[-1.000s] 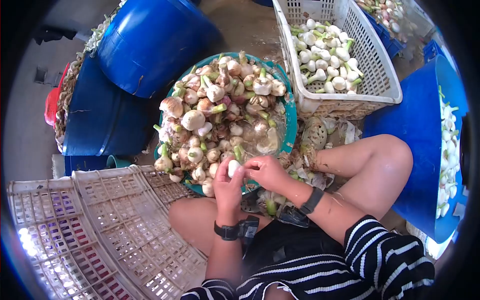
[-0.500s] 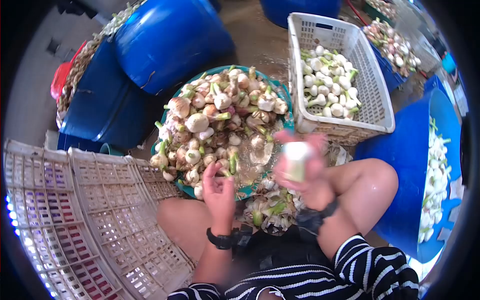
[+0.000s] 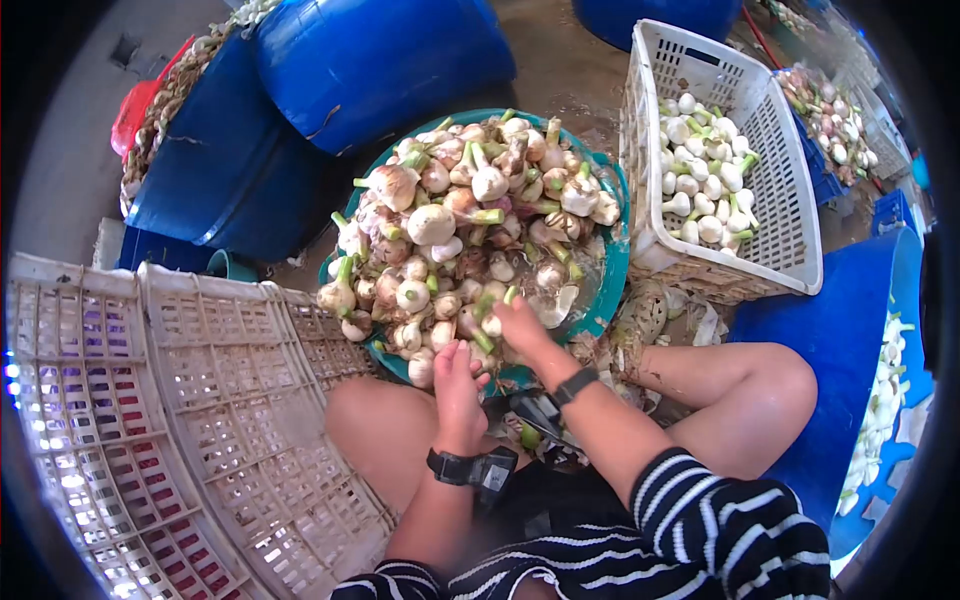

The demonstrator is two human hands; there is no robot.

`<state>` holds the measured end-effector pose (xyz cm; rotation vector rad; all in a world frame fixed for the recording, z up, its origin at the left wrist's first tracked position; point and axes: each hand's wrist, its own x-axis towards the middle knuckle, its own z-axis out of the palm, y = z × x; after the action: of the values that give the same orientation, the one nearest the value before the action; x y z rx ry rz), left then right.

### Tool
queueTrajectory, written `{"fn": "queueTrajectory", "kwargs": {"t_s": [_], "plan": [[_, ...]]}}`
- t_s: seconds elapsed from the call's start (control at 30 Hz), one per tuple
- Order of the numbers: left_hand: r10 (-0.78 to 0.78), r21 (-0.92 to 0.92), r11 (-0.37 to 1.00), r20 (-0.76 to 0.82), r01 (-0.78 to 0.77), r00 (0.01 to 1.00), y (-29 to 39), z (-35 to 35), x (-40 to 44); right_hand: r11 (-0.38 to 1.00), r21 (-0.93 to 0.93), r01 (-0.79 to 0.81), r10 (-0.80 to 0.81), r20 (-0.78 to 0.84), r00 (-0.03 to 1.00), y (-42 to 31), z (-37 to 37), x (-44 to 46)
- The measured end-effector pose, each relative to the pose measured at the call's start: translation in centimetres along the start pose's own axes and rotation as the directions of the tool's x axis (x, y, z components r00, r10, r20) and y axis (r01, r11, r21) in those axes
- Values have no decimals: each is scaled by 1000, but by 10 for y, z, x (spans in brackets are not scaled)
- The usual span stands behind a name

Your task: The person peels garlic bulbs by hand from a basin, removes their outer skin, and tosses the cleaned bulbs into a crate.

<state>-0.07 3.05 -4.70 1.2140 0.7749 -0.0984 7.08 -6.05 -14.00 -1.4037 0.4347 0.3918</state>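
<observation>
The left hand [image 3: 460, 392], fingers loosely curled and half open, hovers at the near edge of a tub [image 3: 612, 285], nothing visible in its grip. The right hand [image 3: 523, 328] angles in over that edge, fingertips among the garlic [image 3: 431, 225]; whether its grip has closed on any cannot be told. Much seems left: soiled, stalked heads are piled high in the tub. Cleaner white bulbs [image 3: 877, 410], apparently finished, show in a barrel [image 3: 800, 320] and lie toward the left edge of a crate [image 3: 735, 270].
</observation>
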Motion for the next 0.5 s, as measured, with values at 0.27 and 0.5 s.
{"fn": "queueTrajectory", "kwargs": {"t_s": [0.27, 0.5], "plan": [[-49, 1, 999, 111, 49, 993, 6, 28, -14, 600, -435, 671, -669, 187, 720, -74, -41, -92], [53, 370, 919, 217, -133, 975, 25, 34, -20, 119, -726, 678, -645, 462, 609, -71, -49, -130]]}}
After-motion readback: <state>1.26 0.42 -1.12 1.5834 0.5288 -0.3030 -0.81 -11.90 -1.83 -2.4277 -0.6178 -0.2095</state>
